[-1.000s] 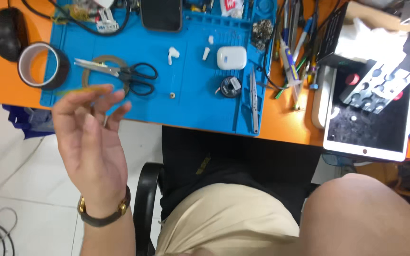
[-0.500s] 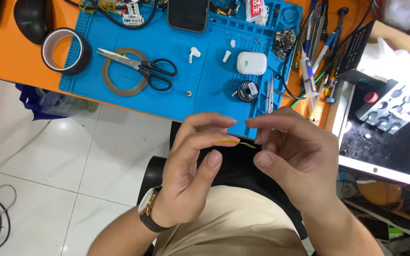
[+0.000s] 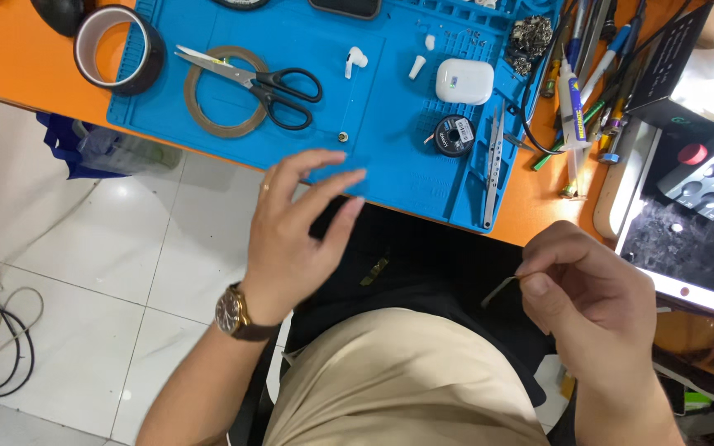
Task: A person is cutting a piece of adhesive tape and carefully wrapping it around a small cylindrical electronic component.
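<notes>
Desk (image 3: 10,74): orange, running across the top of the view, with the person seated at its near edge.
Work mat (image 3: 390,124): blue, lying on the desk and carrying most of the small items.
Tablet (image 3: 687,248): at the right edge of the desk, dark screen up, apart from both hands.
Left hand (image 3: 291,239): empty, fingers spread and loosely curved, hovering over the near edge of the mat; it touches nothing that shows.
Right hand (image 3: 597,306): closed in a pinch, thumb and forefinger gripping one end of a thin strip, held over the lap and off the desk.
Scissors (image 3: 262,83): black-handled, lying across a flat tape ring (image 3: 208,124) on the mat, untouched.
Tape roll (image 3: 117,45): dark, standing at the mat's left corner.
Earbud case (image 3: 464,81): white, shut, on the mat, with two loose earbud parts just left of it.
Tweezers (image 3: 493,165): lying on the mat's right side, not picked up.
Thin strip (image 3: 502,291): small and pale, slanting down-left from the right fingertips, in the air above the lap; too small to tell its material.
Progress, as judged: the strip is in hand and away from the mat; the earbud parts lie open and untouched, so work on them seems still ahead.
</notes>
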